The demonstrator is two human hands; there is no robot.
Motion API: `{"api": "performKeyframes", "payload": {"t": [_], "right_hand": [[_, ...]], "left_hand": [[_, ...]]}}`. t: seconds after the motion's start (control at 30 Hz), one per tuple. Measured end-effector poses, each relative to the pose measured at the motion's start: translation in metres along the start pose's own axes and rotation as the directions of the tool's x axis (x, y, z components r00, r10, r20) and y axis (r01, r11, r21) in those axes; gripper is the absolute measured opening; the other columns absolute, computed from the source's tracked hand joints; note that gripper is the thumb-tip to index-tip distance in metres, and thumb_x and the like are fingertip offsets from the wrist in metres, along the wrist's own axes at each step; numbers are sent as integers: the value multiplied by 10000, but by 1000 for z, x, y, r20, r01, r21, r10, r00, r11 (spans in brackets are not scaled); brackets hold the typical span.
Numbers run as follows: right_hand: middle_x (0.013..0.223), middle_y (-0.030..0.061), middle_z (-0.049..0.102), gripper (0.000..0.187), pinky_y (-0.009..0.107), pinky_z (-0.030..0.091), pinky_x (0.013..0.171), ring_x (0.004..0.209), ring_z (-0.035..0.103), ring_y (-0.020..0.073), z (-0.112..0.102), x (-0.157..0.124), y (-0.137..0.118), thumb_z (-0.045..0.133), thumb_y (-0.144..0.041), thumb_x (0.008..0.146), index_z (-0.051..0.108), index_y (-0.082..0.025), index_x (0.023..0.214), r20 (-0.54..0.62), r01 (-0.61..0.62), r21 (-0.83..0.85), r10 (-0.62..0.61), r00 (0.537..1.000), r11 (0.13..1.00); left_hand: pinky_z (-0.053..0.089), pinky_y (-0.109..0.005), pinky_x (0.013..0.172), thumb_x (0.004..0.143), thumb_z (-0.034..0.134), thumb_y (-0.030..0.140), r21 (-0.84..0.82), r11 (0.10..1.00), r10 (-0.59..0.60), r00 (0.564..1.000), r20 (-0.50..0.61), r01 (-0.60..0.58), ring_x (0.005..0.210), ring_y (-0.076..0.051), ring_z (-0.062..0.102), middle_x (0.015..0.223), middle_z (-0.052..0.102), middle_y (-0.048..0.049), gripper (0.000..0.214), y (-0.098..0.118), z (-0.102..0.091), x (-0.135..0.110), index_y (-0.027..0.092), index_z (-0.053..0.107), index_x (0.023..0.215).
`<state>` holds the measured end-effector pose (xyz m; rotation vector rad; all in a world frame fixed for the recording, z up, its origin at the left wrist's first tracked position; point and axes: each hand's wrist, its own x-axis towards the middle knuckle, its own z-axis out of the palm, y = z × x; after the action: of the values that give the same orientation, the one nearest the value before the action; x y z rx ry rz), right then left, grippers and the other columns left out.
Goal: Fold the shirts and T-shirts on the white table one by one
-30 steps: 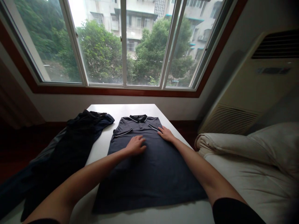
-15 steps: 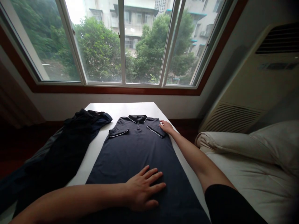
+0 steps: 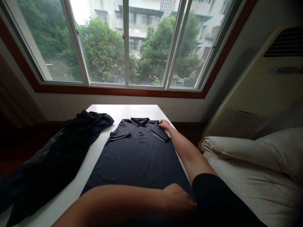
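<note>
A dark grey polo shirt (image 3: pixel 139 157) lies flat, front up, its black collar with a white stripe toward the window and both short sleeves folded inward over the front. My right hand (image 3: pixel 164 124) is closed on the shirt's right shoulder edge, thumb and fingers pinched together. Across the lower part of the shirt reaches my left arm. At the shirt's right side edge, my left hand (image 3: pixel 178 199) is closed with its fingers curled down on the fabric; the fingertips are in shadow and partly hidden.
Under the shirt is a white table (image 3: pixel 123 109). A heap of dark clothes (image 3: pixel 61 157) hangs over its left side. To the right stands a cream padded sofa (image 3: pixel 248 164), with a tall air conditioner (image 3: pixel 255 94) behind it. A window (image 3: pixel 146 47) fills the far wall.
My left hand has moved right and nearer, from lying spread on the shirt to closing at its right edge. My right hand has shifted slightly left along the shoulder and pinched it.
</note>
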<state>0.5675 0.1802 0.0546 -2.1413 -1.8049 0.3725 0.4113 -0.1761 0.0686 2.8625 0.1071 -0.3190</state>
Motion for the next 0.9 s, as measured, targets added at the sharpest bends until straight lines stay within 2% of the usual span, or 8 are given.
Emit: {"api": "performKeyframes", "payload": {"t": [0.07,0.17,0.3,0.43,0.57,0.67,0.77,0.9], "right_hand": [[1038,64,732,220,274,495,846,979,653,224,-4,2,-5,730,-235,759,717,-196,974,7,18,47,-18,1000,999],[949,55,720,179,253,491,732,832,640,191,-9,-1,-13,723,-221,772,671,-189,940,-5,19,138,-18,1000,990],[774,27,653,154,221,449,580,632,566,138,-14,-4,-25,703,-246,848,609,-184,952,-28,-4,291,13,1000,957],[643,-25,549,112,195,403,501,524,495,106,-17,0,-44,651,-240,922,555,-191,953,-27,-24,432,39,999,902],[623,-53,515,119,177,381,467,481,473,88,-14,7,-72,635,-210,943,517,-201,936,-19,-35,533,53,998,845],[649,-49,549,142,169,406,474,488,501,85,-4,8,-96,648,-207,944,506,-202,953,-33,-31,582,61,998,813],[698,-36,601,112,166,449,506,522,553,87,12,5,-119,617,-217,971,511,-198,1003,-46,-18,609,58,997,793],[766,-7,680,55,177,502,592,603,629,96,32,-4,-138,552,-198,995,562,-182,1046,-39,8,604,20,999,797]], "left_hand": [[408,-300,436,936,581,273,-6,1000,27,999,33,-27,751,-233,740,855,752,-54,125,1,-1,2,227,685,885],[447,-320,512,941,605,313,46,994,99,991,-94,-95,786,-227,723,888,743,-38,97,-1,0,-14,250,673,969],[456,-355,622,955,625,353,161,983,137,948,-286,-93,901,-233,659,1021,704,-57,185,-3,-4,-63,243,658,1100],[435,-380,738,951,649,356,273,962,111,920,-376,-4,1011,-252,600,1156,645,-96,163,3,-18,-122,239,669,1062],[436,-381,899,914,710,347,241,969,141,934,-330,-61,994,-226,607,1086,676,-50,151,6,-33,-170,234,642,987],[446,-362,900,873,740,291,110,991,110,957,-270,-83,899,-202,633,966,701,-11,173,-3,-36,-193,237,617,981],[462,-364,838,817,770,252,-14,994,105,971,-214,-111,892,-215,663,931,714,-10,201,-18,-28,-205,235,618,947],[481,-337,732,831,791,350,-171,968,153,972,-177,-183,872,-217,688,923,722,-9,228,-34,-8,-207,244,651,976]]}}
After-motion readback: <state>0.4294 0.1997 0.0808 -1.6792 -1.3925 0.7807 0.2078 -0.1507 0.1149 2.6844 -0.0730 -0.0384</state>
